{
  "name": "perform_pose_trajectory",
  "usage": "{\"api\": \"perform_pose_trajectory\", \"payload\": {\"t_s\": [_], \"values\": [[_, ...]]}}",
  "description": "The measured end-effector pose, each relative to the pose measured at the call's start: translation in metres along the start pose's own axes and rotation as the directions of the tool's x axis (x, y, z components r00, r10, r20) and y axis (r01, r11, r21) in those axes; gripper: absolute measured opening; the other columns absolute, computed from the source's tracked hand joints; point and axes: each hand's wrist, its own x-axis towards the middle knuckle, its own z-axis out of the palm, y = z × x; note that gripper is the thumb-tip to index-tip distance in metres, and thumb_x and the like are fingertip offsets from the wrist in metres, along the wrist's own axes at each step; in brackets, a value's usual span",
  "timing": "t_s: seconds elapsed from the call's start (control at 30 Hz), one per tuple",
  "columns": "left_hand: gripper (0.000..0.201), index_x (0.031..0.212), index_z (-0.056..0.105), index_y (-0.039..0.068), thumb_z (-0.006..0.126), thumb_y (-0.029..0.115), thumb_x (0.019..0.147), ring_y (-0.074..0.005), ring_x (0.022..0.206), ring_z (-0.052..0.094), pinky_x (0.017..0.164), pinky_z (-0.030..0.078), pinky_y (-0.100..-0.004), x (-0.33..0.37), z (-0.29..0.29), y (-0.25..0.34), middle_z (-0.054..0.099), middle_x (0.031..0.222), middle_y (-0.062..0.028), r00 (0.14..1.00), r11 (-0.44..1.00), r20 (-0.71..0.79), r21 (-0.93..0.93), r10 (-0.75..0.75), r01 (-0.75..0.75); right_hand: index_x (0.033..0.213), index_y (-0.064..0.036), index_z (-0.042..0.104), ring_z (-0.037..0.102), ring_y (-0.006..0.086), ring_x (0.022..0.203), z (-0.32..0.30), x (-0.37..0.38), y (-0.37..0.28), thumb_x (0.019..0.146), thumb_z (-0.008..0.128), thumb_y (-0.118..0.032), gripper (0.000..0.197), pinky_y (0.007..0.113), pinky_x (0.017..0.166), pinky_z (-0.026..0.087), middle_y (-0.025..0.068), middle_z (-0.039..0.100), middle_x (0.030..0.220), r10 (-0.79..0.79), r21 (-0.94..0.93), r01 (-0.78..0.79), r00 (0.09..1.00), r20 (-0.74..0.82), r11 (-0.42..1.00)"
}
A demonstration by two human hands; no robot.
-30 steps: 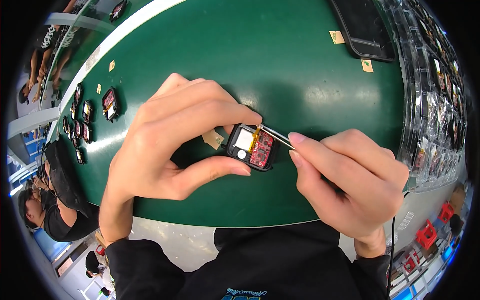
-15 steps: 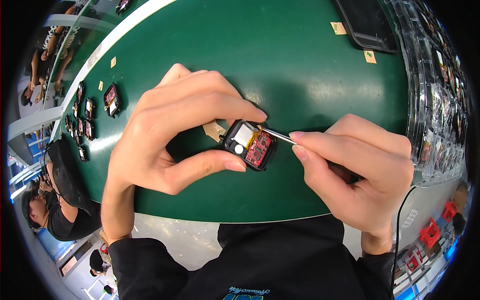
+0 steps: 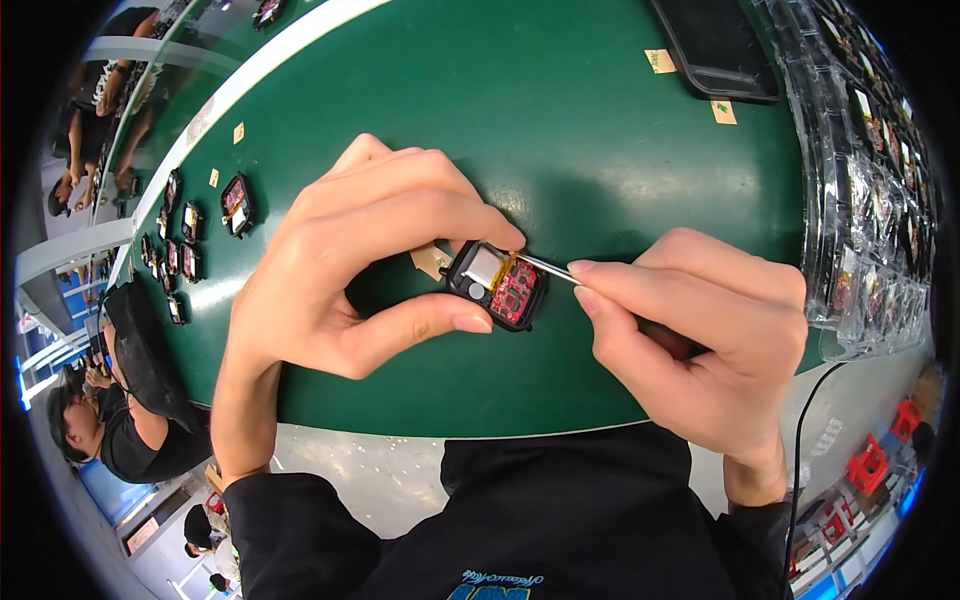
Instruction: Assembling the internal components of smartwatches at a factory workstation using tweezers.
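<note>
Over the green table, my left hand (image 3: 370,260) grips a small black watch case (image 3: 507,318) by its edges between thumb and forefinger. The open case shows a red circuit board (image 3: 514,291), a silver-white battery (image 3: 484,266), yellow tape between them and a round pale disc (image 3: 476,291). My right hand (image 3: 700,330) pinches a thin metal tool (image 3: 547,267), tweezers or a probe; I cannot tell which. Its tip meets the case's upper edge beside the yellow tape, close to my left fingertip. A tan paper piece (image 3: 430,260) lies partly hidden behind the left hand.
Several similar open cases (image 3: 182,260) sit at the table's left. Clear plastic trays (image 3: 865,230) holding more parts are stacked along the right edge. A black tray (image 3: 720,55) rests at the far right near tan labels (image 3: 660,61). A person (image 3: 130,430) sits at left.
The view has shifted slightly, so the table's contents appear moved. Both hands keep their grips, and the tool tip stays at the case's upper edge.
</note>
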Motion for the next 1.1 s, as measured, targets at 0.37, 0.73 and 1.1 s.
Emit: {"api": "perform_pose_trajectory", "payload": {"t_s": [0.37, 0.73, 1.1], "values": [[0.04, 0.122, 0.079, 0.012, 0.092, 0.029, 0.088, -0.0194, 0.094, 0.07, 0.085, 0.04, -0.0375, -0.005, -0.001, 0.001, 0.077, 0.105, 0.0003, 0.999, 0.995, -0.027, -0.09, 0.03, -0.032, 0.101, -0.0022, 0.084, 0.052, 0.0148, 0.049, 0.005, 0.001, -0.005, 0.082, 0.084, 0.005, 0.02, 0.032, 0.048, 0.037, 0.0043, 0.062, 0.068, 0.005, 0.021, -0.004, 0.999, -0.032, 1.0], [0.038, 0.122, 0.075, 0.011, 0.088, 0.032, 0.093, -0.0194, 0.091, 0.063, 0.084, 0.038, -0.0371, -0.011, 0.005, 0.011, 0.07, 0.101, 0.0, 0.998, 0.996, -0.044, -0.077, 0.04, -0.044, 0.094, 0.0034, 0.082, 0.055, 0.0144, 0.052, 0.004, -0.008, -0.015, 0.082, 0.082, 0.004, 0.012, 0.03, 0.052, 0.039, 0.0076, 0.064, 0.065, 0.051, 0.047, -0.048, 0.996, -0.072, 0.998], [0.047, 0.127, 0.076, 0.008, 0.092, 0.025, 0.086, -0.0185, 0.077, 0.061, 0.075, 0.047, -0.0345, 0.005, 0.0, 0.02, 0.068, 0.091, -0.0028, 0.99, 0.994, -0.108, 0.053, -0.089, 0.095, 0.102, -0.0016, 0.084, 0.063, 0.0227, 0.058, -0.023, -0.03, -0.017, 0.091, 0.081, -0.005, 0.012, 0.036, 0.056, 0.05, 0.0097, 0.068, 0.075, 0.009, 0.298, -0.029, 0.998, 0.069, 0.954]]}}
